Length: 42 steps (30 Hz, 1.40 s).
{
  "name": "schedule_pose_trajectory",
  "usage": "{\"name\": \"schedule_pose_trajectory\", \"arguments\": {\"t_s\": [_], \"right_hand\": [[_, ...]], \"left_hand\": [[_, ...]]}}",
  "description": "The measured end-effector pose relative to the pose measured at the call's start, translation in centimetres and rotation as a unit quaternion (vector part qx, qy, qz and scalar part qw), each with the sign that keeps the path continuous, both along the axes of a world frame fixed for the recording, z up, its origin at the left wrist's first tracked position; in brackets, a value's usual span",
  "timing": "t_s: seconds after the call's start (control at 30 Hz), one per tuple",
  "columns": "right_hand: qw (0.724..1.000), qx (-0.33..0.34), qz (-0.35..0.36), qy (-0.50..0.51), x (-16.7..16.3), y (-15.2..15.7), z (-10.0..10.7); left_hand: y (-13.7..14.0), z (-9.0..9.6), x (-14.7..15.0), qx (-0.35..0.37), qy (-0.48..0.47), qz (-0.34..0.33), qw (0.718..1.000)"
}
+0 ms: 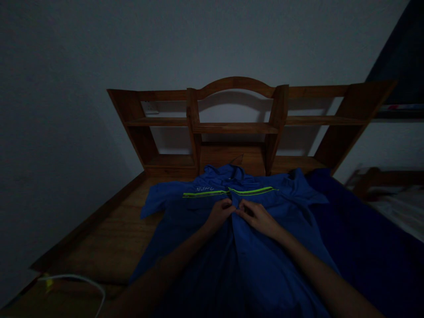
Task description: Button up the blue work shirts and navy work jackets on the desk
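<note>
A blue short-sleeved shirt [198, 221] lies spread with its collar at the far end and a bright yellow-green stripe across the chest. My left hand [220, 214] is closed on the front edge of the shirt, just below the stripe. Close beside it, my right hand [256, 216] pinches the other front edge, thumb and fingers together. The fingertips of both hands nearly meet at the middle of the shirt front. Whether a button sits between them is too dark and small to tell.
The shirt rests on a wooden surface [122, 225] with a wooden shelf unit [235, 128] behind it. Dark blue cloth [357, 247] lies along the right. A pale cable [82, 278] curls at the lower left. Walls stand behind and at left.
</note>
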State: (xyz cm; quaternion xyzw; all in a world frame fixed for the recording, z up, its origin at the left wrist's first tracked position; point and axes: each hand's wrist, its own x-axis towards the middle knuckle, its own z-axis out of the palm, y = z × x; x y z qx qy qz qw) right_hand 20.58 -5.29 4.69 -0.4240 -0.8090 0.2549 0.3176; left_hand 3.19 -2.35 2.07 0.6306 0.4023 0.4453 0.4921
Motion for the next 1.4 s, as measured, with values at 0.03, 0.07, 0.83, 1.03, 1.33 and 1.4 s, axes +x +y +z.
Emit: {"name": "schedule_pose_trajectory", "arguments": {"t_s": [0.03,0.07,0.83,1.03,1.33,1.4], "right_hand": [[1.000,-0.001,0.000,-0.001,0.0,0.0,0.0],[1.000,-0.002,0.001,-0.002,0.0,0.0,0.0],[1.000,0.006,0.013,-0.007,0.1,0.0,-0.3],[1.000,0.001,0.018,-0.002,0.2,0.1,-0.2],[0.998,-0.046,-0.013,0.039,0.9,2.1,-1.4],[0.997,-0.033,-0.050,0.042,1.0,2.1,-1.2]], "left_hand": [[0.0,0.0,0.0,0.000,0.000,0.002,1.000],[0.0,0.0,0.0,-0.001,-0.001,0.004,1.000],[-0.1,0.1,0.0,-0.015,0.011,0.004,1.000],[0.1,-0.4,0.0,-0.009,0.012,0.005,1.000],[-0.3,-0.8,0.4,-0.016,0.018,-0.021,0.999],[-0.3,-1.1,0.4,0.005,0.034,-0.023,0.999]]}}
